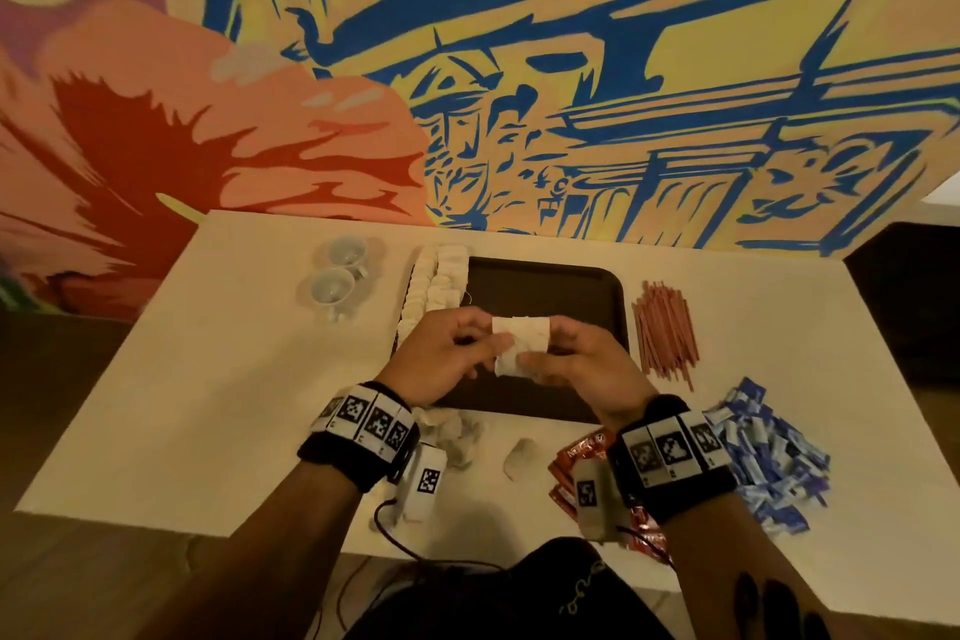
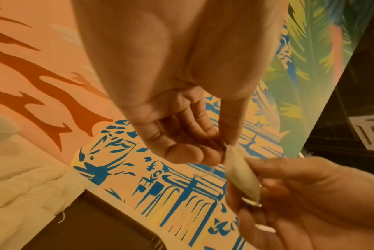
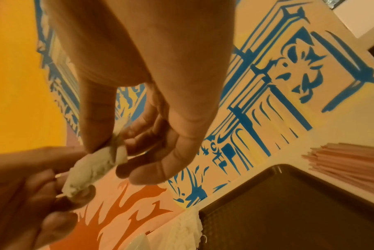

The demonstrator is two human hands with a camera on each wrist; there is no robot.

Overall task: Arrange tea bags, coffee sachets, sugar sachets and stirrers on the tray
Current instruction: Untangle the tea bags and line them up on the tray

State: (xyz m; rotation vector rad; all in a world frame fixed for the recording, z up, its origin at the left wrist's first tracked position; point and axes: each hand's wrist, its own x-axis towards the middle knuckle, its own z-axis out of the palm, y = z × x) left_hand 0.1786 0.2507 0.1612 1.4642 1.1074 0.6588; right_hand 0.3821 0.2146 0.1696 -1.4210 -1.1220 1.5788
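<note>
Both hands are raised together over the tray at the centre of the head view, pinching one tea bag between them. The left hand has thumb and fingertips on its left edge; the right hand pinches the right edge.

Progress looks early. Two rows of tea bags run along the tray's left edge (whether on the rim or just beside it I cannot tell), and the rest of the dark tray shows bare.

Still off the tray:
- stirrers, a pile right of the tray
- blue sugar sachets, a heap at lower right
- red coffee sachets, partly hidden under the right wrist
- loose tea bags, below the tray near the left wrist

Two cups sit upper left of the tray. Probably this bag joins the rows next, with three item types still to place.
</note>
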